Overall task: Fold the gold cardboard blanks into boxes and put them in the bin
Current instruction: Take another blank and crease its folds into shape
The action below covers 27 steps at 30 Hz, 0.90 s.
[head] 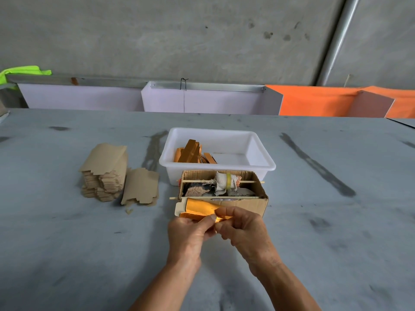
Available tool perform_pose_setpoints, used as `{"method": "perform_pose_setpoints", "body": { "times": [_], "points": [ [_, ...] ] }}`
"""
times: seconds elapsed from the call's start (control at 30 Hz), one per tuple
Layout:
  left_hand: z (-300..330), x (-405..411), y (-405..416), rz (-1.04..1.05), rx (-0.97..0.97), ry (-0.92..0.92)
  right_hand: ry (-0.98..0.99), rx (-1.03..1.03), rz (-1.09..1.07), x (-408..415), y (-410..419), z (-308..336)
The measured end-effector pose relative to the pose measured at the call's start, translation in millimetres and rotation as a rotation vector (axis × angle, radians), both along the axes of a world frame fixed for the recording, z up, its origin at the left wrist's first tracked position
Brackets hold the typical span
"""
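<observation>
A gold cardboard blank [197, 208], partly folded into a long box shape, lies across the table just in front of me. My left hand [188, 235] pinches its near right end between thumb and fingers. My right hand [243, 230] pinches the same end from the right, its fingers curled over the gold edge. The white plastic bin [260, 151] stands behind, holding several folded gold boxes [193, 152] at its left side. A stack of flat blanks [104, 172], brown side up, sits to the left, with one loose blank [141, 186] leaning beside it.
A small open cardboard box [260, 202] with rags, a cloth roll and two thin sticks across it stands between the bin and my hands. The grey table [67, 243] stretches wide on both sides. White and orange panels [314, 101] line the far edge.
</observation>
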State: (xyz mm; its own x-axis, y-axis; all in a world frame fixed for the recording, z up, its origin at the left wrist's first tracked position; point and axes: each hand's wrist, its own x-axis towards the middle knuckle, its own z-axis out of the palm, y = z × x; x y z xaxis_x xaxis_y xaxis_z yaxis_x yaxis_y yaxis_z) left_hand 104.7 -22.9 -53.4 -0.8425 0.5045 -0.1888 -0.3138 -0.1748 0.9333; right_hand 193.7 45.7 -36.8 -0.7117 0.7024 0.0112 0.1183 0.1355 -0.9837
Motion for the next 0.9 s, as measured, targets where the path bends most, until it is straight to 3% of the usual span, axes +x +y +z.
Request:
{"method": "perform_pose_setpoints", "body": {
  "times": [0.23, 0.9],
  "points": [
    [-3.9, -0.7, 1.2, -0.004, -0.007, -0.006, 0.006, -0.006, -0.012, 0.2, -1.1, 0.9],
    [-4.3, 2.5, 1.0, -0.016, 0.052, -0.174, 0.277, -0.044, -0.018, -2.9, 2.8, -1.7]
  ]
}}
